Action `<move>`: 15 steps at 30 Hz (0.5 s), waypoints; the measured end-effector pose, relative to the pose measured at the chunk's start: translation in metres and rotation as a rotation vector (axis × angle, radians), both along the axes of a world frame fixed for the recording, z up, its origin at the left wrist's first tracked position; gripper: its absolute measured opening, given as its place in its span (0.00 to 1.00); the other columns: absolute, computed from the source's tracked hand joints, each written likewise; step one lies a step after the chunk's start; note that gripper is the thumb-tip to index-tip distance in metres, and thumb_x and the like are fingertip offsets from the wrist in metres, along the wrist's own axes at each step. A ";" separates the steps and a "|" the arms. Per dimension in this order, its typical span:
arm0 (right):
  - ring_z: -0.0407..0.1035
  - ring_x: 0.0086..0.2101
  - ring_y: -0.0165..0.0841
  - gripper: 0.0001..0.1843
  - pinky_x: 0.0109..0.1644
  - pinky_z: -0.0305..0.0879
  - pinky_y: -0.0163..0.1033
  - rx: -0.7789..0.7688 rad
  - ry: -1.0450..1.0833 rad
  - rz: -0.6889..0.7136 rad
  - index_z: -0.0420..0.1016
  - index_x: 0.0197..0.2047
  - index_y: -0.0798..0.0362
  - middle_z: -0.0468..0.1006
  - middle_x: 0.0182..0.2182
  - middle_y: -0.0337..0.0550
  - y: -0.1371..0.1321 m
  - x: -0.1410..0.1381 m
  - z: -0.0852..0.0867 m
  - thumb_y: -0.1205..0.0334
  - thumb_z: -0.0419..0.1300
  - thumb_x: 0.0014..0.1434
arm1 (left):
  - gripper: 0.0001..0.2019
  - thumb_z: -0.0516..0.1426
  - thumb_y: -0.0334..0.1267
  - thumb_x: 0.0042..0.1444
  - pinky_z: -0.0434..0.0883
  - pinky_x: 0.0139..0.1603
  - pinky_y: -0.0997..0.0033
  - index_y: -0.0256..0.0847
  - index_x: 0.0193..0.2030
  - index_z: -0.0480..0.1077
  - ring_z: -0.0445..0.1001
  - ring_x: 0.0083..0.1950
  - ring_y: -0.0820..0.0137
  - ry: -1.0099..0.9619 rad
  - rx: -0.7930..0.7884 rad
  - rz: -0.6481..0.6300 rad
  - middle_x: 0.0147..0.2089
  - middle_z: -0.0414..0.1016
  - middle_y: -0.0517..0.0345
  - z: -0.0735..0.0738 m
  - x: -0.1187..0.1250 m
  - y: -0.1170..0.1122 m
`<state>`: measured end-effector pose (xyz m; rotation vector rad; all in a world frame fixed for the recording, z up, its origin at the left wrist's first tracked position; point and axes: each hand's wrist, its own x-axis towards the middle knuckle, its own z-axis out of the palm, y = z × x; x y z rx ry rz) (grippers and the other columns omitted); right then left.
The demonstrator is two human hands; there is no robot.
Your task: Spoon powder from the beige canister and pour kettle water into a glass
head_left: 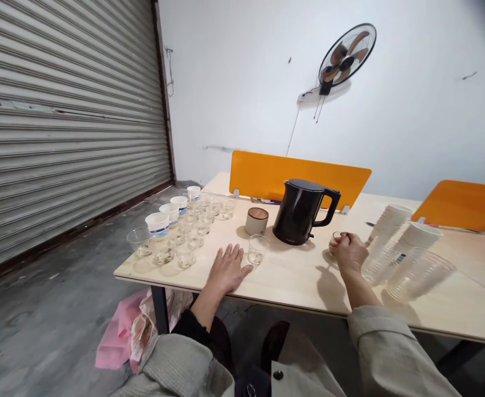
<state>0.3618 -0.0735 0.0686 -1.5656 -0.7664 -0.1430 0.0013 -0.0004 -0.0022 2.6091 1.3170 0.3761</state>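
My left hand lies flat on the light wooden table with its fingers spread, just left of a small clear glass cup. My right hand is closed around another small clear cup, which shows only partly behind the fingers. A black electric kettle stands between and behind the two hands, its handle pointing right. A small grey canister with a wooden lid stands left of the kettle.
Several clear cups and white paper cups stand in rows at the table's left end. Stacks of paper and clear plastic cups lie on their sides at right. Orange dividers back the table. A pink bag lies on the floor.
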 end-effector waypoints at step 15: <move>0.73 0.25 0.28 0.18 0.27 0.72 0.33 0.486 0.221 0.486 0.76 0.41 0.52 0.77 0.28 0.36 -0.062 -0.115 0.051 0.47 0.69 0.58 | 0.37 0.43 0.58 0.70 0.38 0.79 0.43 0.38 0.78 0.49 0.38 0.82 0.53 -0.046 -0.017 -0.005 0.81 0.41 0.49 0.001 -0.002 -0.001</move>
